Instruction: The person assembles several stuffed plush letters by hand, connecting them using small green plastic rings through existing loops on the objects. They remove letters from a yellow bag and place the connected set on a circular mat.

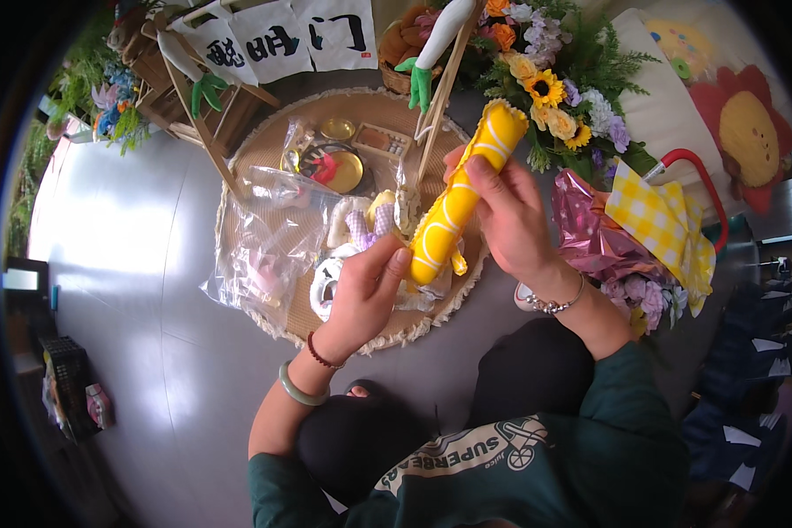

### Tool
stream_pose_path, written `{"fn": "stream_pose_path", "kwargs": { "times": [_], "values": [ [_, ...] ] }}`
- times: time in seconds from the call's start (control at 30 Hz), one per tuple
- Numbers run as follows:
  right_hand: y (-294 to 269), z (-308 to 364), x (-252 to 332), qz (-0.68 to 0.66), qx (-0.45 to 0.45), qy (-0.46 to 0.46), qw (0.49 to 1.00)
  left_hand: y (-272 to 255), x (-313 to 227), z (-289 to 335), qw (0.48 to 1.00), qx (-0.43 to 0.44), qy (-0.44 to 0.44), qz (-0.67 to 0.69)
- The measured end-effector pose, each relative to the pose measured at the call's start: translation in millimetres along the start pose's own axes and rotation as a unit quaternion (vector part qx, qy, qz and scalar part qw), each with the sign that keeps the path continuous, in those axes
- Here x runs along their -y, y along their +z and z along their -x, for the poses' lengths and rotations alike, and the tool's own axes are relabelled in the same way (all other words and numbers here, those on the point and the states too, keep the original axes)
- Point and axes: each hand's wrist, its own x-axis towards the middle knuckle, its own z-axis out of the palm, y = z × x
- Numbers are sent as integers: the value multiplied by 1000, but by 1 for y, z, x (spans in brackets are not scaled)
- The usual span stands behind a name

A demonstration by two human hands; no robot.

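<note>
Between my two hands is a yellow tube-shaped cloth piece (451, 211) with white curved lines and a frilled edge, slanting up to the right. My left hand (371, 286) pinches its lower end between thumb and fingers. Near the upper end, my right hand (508, 207) grips it with the thumb on top and the fingers behind. Below the cloth piece lie soft white plush items, among them a white plush (326, 286) and a lilac checked piece (361, 227), partly hidden by my left hand.
A round woven mat (268, 132) with fringe holds clear plastic bags (260, 264), a round tray (341, 169) and a small wooden abacus (385, 141). Behind stand wooden frames with green-handed figures (421, 84). Flowers (546, 88) and a yellow checked cloth (656, 224) are at right.
</note>
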Motion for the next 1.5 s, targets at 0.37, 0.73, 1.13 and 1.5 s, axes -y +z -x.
{"fn": "stream_pose_path", "kwargs": {
  "times": [0.37,0.73,1.13,1.5],
  "values": [
    [-11,0,11,126,-42,-99,986,2,5,-2,991,76,19,-106],
    [6,13,15,365,148,-151,907,5,-1,-5,988,110,44,99],
    [3,10,22,242,247,-216,913,10,-2,-5,991,38,102,83],
    [10,17,31,210,282,-261,899,-17,-9,-5,980,-8,138,-145]
  ]
}}
